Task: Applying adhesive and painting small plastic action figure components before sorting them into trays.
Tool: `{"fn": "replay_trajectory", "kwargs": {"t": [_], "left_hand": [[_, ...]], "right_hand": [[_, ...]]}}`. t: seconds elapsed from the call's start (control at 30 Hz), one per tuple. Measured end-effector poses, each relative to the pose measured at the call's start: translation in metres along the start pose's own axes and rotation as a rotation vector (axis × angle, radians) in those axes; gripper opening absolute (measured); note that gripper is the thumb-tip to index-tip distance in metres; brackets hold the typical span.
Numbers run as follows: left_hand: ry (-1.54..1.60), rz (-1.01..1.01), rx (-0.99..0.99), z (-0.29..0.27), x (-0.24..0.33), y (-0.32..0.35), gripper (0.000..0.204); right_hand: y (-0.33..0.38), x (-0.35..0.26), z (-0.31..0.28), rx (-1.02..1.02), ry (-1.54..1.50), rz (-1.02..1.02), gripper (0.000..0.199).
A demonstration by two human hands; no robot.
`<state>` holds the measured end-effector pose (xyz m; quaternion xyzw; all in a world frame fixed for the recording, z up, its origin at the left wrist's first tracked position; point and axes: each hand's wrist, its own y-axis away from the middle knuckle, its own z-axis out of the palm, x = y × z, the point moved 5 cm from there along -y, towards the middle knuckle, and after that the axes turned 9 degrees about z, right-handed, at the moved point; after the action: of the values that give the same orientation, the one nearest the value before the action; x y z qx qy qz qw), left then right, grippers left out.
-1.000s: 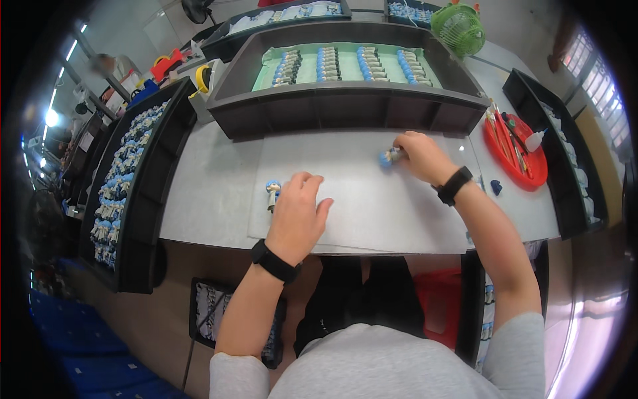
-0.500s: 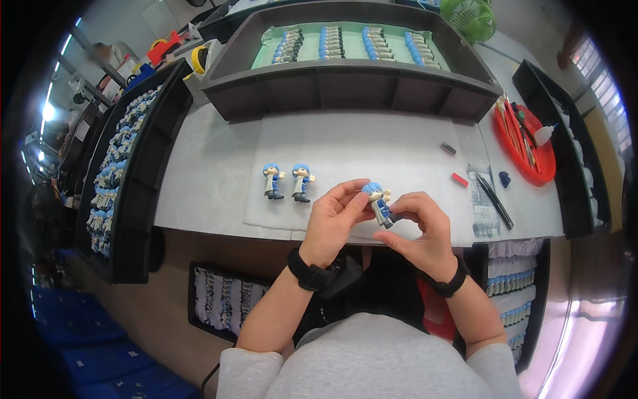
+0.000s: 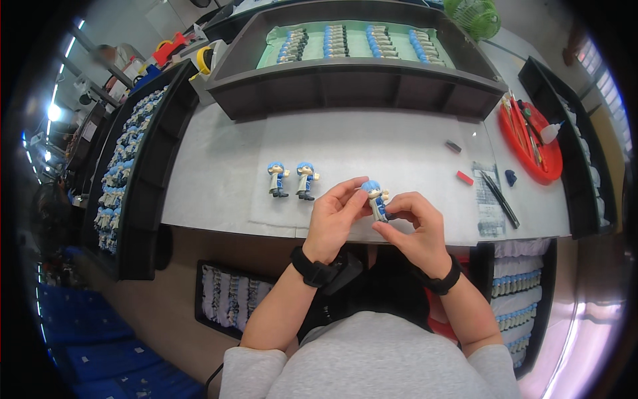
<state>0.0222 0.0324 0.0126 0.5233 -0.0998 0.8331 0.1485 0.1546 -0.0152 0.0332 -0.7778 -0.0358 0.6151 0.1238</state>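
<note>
A small blue-haired figurine [image 3: 377, 199] in a pale coat and blue clothes is held upright, tilted slightly, above the table's near edge. My left hand [image 3: 335, 219] pinches it by the head and side between thumb and fingers. At its legs, my right hand [image 3: 419, 229] has fingers and thumb closed around the feet, which are partly hidden. Two like figurines, a left one [image 3: 277, 179] and a right one [image 3: 306, 181], lie side by side on the white sheet left of my hands.
A large grey tray [image 3: 352, 86] at the back holds rows of figurines. Another crate [image 3: 159, 179] of figurines stands left. Rightward are a red dish [image 3: 555, 174] of brushes, a white bottle [image 3: 550, 133], dark pens [image 3: 500, 199], a red block [image 3: 464, 177] and a grey block [image 3: 453, 145].
My right thumb and fingers have drawn closer together at the figurine's feet. The figurine has turned a little more upright. The whole view has shifted slightly.
</note>
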Motion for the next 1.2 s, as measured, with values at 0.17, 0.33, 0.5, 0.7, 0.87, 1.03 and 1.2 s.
{"fn": "replay_trajectory", "kwargs": {"t": [0.17, 0.33, 0.5, 0.7, 0.87, 1.03, 1.2], "left_hand": [[-0.736, 0.23, -0.016, -0.009, 0.041, 0.007, 0.035], [-1.646, 0.459, 0.157, -0.046, 0.093, -0.007, 0.049], [-1.574, 0.007, 0.011, -0.057, 0.079, -0.022, 0.055], [-1.587, 0.017, -0.049, -0.046, 0.072, -0.029, 0.052], [-1.615, -0.097, -0.095, -0.033, 0.072, -0.027, 0.062], [-1.636, -0.202, -0.141, -0.026, 0.065, -0.029, 0.073], [-1.638, -0.117, -0.17, -0.029, 0.057, -0.029, 0.057]], "right_hand": [[-0.004, 0.011, 0.005, 0.156, -0.1, 0.166, 0.019], [-0.021, 0.011, 0.031, 0.168, -0.085, 0.276, 0.019], [-0.026, 0.01, 0.057, 0.172, 0.061, 0.198, 0.022], [-0.016, -0.002, 0.049, 0.095, 0.271, 0.009, 0.023], [-0.01, 0.014, -0.007, 0.229, 0.122, 0.205, 0.018], [-0.005, 0.026, -0.015, 0.197, 0.137, 0.128, 0.019], [-0.006, 0.002, 0.021, 0.023, 0.082, 0.061, 0.025]]}}
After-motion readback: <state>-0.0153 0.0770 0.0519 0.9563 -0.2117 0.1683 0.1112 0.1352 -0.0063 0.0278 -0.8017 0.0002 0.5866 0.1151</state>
